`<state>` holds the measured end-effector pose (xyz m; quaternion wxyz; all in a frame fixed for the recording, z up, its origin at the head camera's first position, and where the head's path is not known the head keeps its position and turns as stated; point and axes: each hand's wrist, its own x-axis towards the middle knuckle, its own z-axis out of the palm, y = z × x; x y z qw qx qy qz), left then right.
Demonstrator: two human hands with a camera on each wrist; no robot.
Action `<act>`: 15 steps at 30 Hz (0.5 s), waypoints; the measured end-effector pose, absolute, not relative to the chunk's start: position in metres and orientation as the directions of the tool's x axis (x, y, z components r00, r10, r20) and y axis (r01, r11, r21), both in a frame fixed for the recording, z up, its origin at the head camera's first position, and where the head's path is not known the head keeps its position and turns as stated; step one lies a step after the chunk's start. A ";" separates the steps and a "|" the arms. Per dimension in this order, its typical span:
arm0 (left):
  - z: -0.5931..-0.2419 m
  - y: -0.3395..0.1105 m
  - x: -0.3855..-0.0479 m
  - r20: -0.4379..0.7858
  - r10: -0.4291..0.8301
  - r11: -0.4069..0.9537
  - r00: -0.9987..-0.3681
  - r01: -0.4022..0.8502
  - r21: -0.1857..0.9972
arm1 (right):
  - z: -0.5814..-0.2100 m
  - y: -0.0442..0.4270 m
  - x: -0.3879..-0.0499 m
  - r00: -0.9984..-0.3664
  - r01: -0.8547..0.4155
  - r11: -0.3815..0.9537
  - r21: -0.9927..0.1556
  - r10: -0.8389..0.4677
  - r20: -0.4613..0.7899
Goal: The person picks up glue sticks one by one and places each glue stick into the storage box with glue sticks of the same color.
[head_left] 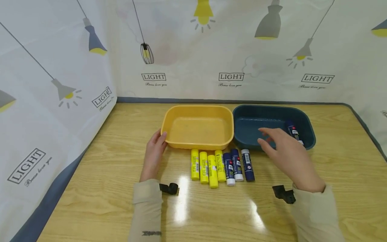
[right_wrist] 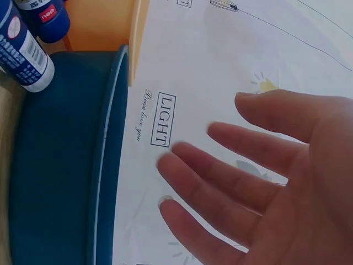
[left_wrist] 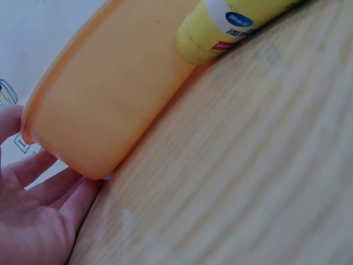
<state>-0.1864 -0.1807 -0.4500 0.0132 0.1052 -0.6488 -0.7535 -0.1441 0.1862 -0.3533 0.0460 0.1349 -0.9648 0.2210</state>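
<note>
The left hand (head_left: pixel 155 151) touches the left front corner of the yellow tray (head_left: pixel 198 146); in the left wrist view its thumb is at the rim and its fingers lie along the wall (left_wrist: pixel 94 110). Above the front of the dark blue tray (head_left: pixel 248 141), the right hand (head_left: pixel 287 154) holds nothing, fingers apart and slightly bent. One blue glue stick (head_left: pixel 292 131) lies at that tray's right end. In front of the trays lie several yellow glue sticks (head_left: pixel 204 167) and three blue ones (head_left: pixel 228 169), side by side.
The two trays stand side by side near the back of the wooden table (head_left: pixel 105 168). A white printed sheet (head_left: pixel 187 60) hangs behind and at the left. Black wrist mounts (head_left: pixel 284 194) sit by both sleeves (head_left: pixel 315 211).
</note>
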 end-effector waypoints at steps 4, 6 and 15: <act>-0.458 -0.182 -0.190 -0.132 -0.170 -0.158 -0.977 -0.105 0.982 | -0.356 0.184 -0.145 -0.962 -0.272 0.870 -0.411 -0.260 0.087; -0.458 -0.182 -0.190 -0.130 -0.175 -0.159 -0.976 -0.102 0.982 | -0.357 0.182 -0.146 -0.962 -0.269 0.873 -0.406 -0.266 0.064; -0.458 -0.182 -0.189 -0.137 -0.172 -0.167 -0.975 -0.108 0.980 | -0.365 0.174 -0.149 -0.938 -0.266 0.888 -0.375 -0.328 -0.112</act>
